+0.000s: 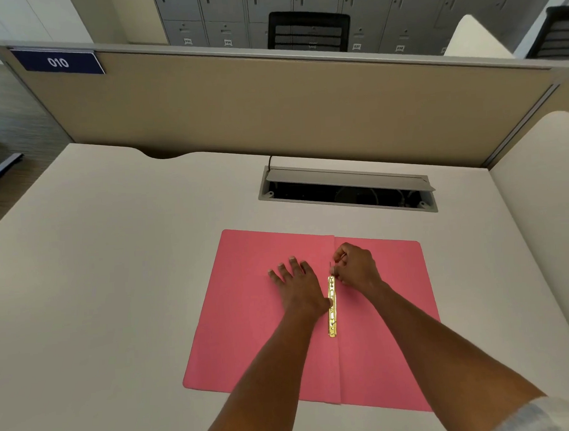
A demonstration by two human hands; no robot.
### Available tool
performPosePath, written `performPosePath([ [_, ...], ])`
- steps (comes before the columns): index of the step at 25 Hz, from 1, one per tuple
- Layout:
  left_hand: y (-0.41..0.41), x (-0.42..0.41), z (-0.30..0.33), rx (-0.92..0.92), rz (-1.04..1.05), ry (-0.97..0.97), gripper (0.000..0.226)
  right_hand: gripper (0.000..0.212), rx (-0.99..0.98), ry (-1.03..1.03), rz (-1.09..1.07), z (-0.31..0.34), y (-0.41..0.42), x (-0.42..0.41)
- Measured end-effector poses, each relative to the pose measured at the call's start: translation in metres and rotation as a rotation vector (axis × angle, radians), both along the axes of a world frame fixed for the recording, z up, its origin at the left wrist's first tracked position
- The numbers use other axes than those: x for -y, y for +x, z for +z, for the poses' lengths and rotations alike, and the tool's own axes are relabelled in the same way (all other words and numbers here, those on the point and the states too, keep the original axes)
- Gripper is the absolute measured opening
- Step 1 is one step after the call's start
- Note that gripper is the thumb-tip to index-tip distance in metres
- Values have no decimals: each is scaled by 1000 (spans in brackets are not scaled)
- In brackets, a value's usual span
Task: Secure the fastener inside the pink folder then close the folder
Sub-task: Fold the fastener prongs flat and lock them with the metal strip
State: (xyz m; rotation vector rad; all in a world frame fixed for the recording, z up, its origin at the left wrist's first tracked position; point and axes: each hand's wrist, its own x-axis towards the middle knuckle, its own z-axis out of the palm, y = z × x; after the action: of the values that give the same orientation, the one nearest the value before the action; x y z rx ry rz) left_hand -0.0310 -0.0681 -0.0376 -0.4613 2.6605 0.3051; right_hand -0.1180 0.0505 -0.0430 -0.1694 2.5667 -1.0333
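Observation:
The pink folder [249, 332] lies open and flat on the white desk, its spine crease running toward me. A gold metal fastener strip [331, 306] lies along that crease. My left hand [298, 285] rests palm down on the left flap, fingers spread, its thumb touching the strip's side. My right hand [356, 266] sits at the strip's far end, its fingertips pinched on a thin prong of the fastener that stands up there.
An open cable hatch [348, 192] with a raised grey lid is set in the white desk [97, 258] just beyond the folder. A beige partition [271, 107] closes off the desk's far side, and another panel stands on the right.

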Motion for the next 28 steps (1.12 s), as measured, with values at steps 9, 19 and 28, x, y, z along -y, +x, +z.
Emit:
performPosePath([
  [9, -1, 0, 1, 19, -16, -24, 108, 11, 65, -61, -167, 2, 42, -17],
  [19, -1, 0, 2, 38, -27, -8, 110, 18, 324, -11, -137, 27, 96, -28],
  [28, 0, 1, -1, 34, -34, -3, 110, 14, 47, 64, -120, 9, 137, -30],
])
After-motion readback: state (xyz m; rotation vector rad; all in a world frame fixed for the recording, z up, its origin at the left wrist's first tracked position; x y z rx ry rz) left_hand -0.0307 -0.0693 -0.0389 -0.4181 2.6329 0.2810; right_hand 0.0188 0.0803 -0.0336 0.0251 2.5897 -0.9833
